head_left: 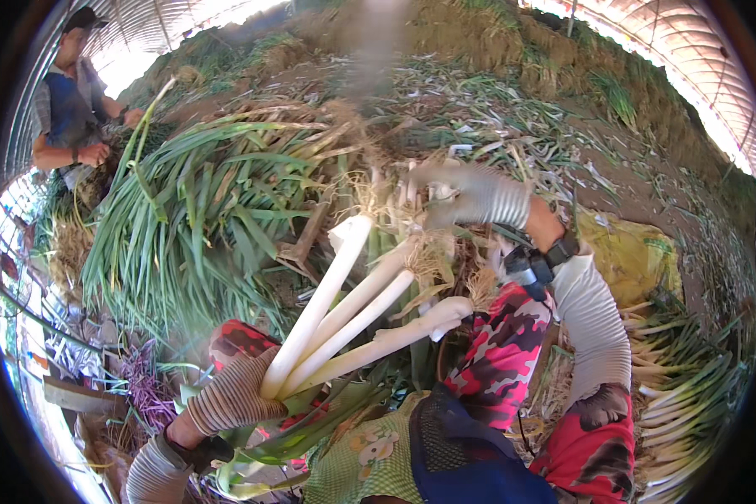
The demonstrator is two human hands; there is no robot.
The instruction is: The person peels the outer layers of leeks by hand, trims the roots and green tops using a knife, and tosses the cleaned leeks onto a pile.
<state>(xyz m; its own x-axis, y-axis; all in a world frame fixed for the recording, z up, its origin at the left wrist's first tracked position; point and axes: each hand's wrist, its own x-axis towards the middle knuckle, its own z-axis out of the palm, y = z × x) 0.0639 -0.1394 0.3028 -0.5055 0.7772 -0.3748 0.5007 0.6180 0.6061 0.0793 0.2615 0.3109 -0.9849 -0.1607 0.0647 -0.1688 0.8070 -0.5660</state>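
Note:
In a grey-striped glove, my left hand (239, 389) is closed around a bunch of leeks (336, 294) at the lower left of centre. Their white shanks fan up and away from me, with root tufts at the far ends. Green leaves trail from below that hand across my lap. My right hand (470, 193), gloved as well, is beyond the root ends, to the right of the tallest leek. Motion smears its fingers, so whether it grips anything cannot be made out. More shaggy roots hang beside it.
A large heap of green-leaved leeks (202, 202) lies to the left. Cleaned leeks (676, 403) are laid in a row at the right, near a yellow sack (626, 256). Purple strings (151, 391) hang at the lower left. Another person (71, 109) stands at the far left.

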